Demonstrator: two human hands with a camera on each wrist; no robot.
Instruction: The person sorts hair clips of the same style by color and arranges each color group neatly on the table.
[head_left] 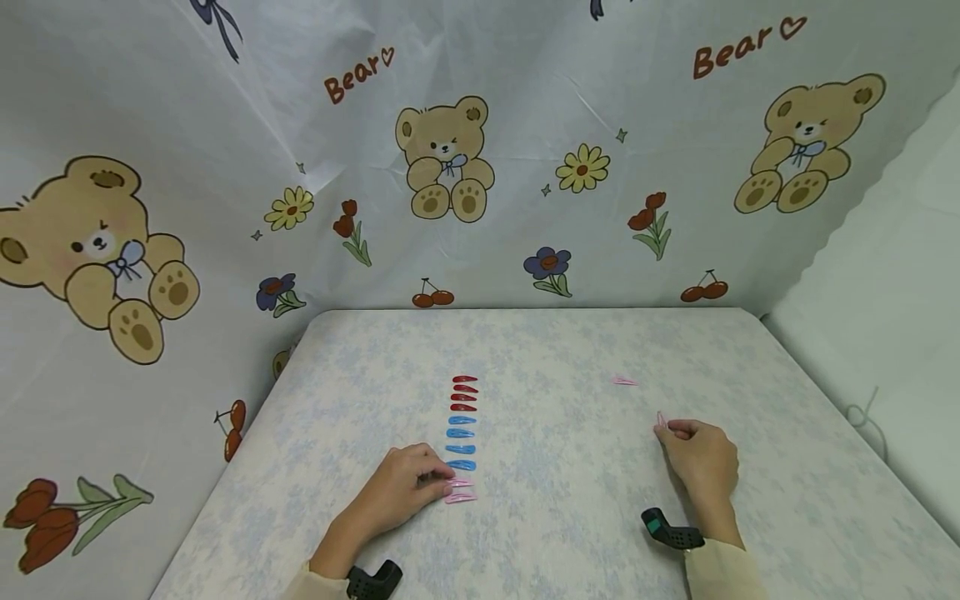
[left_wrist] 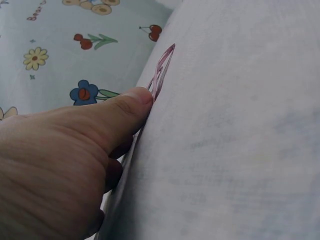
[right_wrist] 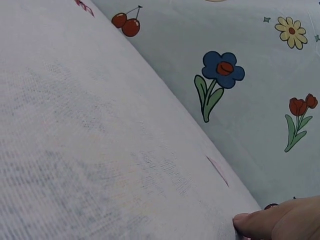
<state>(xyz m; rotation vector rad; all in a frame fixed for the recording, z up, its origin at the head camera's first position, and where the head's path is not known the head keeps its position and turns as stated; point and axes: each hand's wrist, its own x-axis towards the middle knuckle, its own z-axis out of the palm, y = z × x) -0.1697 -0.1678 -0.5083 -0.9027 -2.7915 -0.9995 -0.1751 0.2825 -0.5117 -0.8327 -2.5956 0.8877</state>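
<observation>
A column of snap hair clips lies left of the table's middle: red clips (head_left: pixel 463 398) at the far end, blue clips (head_left: pixel 461 433) below them, pink clips at the near end. My left hand (head_left: pixel 408 487) pinches the left end of the upper pink clip (head_left: pixel 462 482) between thumb and finger. Just below it lies another pink clip (head_left: pixel 461 498). In the left wrist view the thumb covers one end of a pink clip (left_wrist: pixel 162 70). Over on the right, my right hand (head_left: pixel 701 462) pinches a pink clip (head_left: pixel 661 419), its tip pointing away. Its fingertips are close over the table.
One more pink clip (head_left: pixel 625 381) lies farther back on the right of the table (head_left: pixel 555 467), which has a pale mottled cover. Behind and to the left hangs a bear-print curtain (head_left: pixel 517 192). A white cable (head_left: pixel 870 425) hangs beyond the right edge.
</observation>
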